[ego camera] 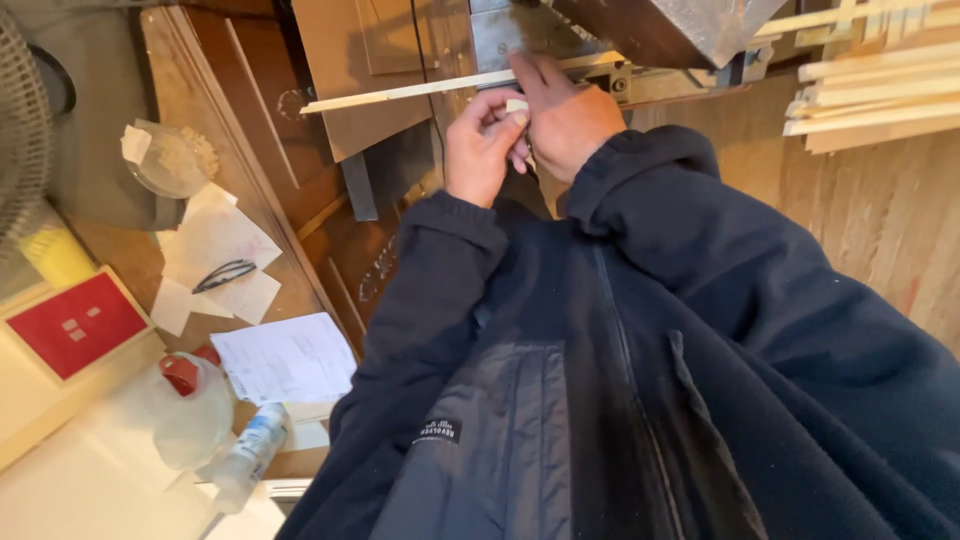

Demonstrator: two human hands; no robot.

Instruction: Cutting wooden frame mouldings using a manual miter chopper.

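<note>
Left hand (482,150) pinches a small pale piece (516,106); right hand (565,115) lies flat-fingered on one long wooden strip (420,90). One plastic jug (190,405), one bottle (250,455), scattered papers (285,358) on the table (190,95).

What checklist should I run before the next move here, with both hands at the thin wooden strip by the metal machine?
1. Left hand grips a small pale piece: ok, pinched at the fingertips.
2. Right hand steadies the work: ok, it rests by the thin wooden strip.
3. Strip supported: ok, it lies across the brown board and reaches the metal machine.
4. Fingers apart from any blade: cannot tell, the machine hides that spot.
5. Sleeves away from the machine: ok.
6. Spare strips stacked out of the way: ok, at the right.
</note>
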